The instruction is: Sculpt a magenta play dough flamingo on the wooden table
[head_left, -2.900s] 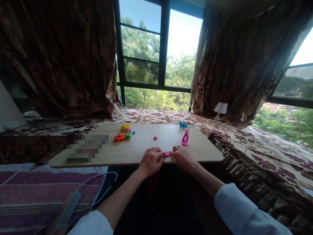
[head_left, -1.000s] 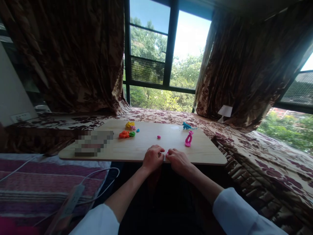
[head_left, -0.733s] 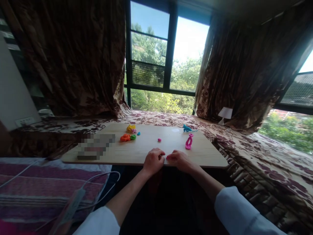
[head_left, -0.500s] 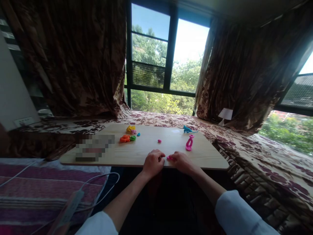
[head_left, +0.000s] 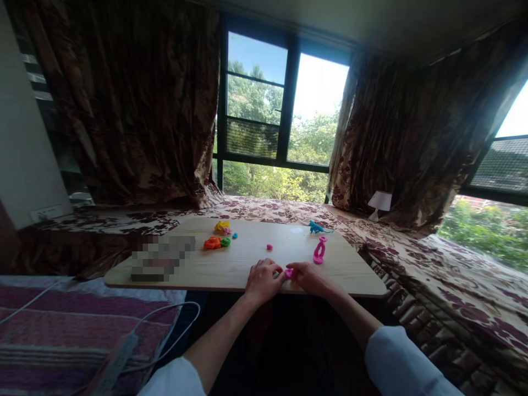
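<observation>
A small lump of pink modelling clay is between my hands, close to the near edge of the small table. My right hand pinches it from the right with curled fingers. From the left, my left hand has thumb and forefinger bent together at the lump's edge; the exact contact is partly hidden. Beyond them lies a small pink clay ball. To the right stands a pink clay figure with an opening through its middle, and behind it a blue clay animal with a long tail.
On the left of the light wooden table sit yellow, orange and green clay, plus a small blue bit. A blurred-out flat object lies farther left. A lamp stands at the right.
My left hand has moved right, its fingertips now at the pink clay. More of the lump shows between the hands. The whole view has shifted slightly, with the scene lower in the picture.
</observation>
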Demonstrator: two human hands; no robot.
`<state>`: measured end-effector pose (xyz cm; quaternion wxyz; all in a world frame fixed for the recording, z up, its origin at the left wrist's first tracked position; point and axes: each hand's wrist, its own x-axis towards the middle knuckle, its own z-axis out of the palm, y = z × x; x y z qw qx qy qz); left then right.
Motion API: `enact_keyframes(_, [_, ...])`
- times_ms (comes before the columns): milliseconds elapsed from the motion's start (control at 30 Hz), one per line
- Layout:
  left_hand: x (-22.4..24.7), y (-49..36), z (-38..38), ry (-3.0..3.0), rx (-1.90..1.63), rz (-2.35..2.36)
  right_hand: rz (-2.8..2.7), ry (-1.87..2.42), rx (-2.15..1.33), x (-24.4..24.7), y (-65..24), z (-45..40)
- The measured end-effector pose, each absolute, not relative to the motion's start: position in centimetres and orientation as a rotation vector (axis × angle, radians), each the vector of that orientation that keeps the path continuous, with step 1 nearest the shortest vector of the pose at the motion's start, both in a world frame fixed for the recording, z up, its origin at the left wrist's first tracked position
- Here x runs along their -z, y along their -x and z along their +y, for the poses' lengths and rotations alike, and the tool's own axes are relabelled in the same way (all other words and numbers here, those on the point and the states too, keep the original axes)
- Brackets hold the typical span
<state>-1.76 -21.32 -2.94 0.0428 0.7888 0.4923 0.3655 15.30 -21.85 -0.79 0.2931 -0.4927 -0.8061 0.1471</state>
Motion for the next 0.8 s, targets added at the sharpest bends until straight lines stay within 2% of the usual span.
enact_keyframes(233, [3.3,0.7,-20.6,-2.331,-1.142,1.567,-1.983,1.345,-0.226,0.7,-16.4,-20.5])
enact_keyframes(400, [3.2,0.6,-19.7,-2.027,-1.285,1.426,-1.990,1.246,-0.451,1.1,-16.4,-20.8])
enact_keyframes(567, [2.9,0.3,-18.4,-1.752,-1.443,1.150,-1.762,1.090,-0.655,1.4,-14.9,-20.6])
enact_keyframes(800, [2.5,0.5,-19.1,-1.715,-1.376,1.077,-1.342,0.978,-0.860,2.8,-12.7,-19.9])
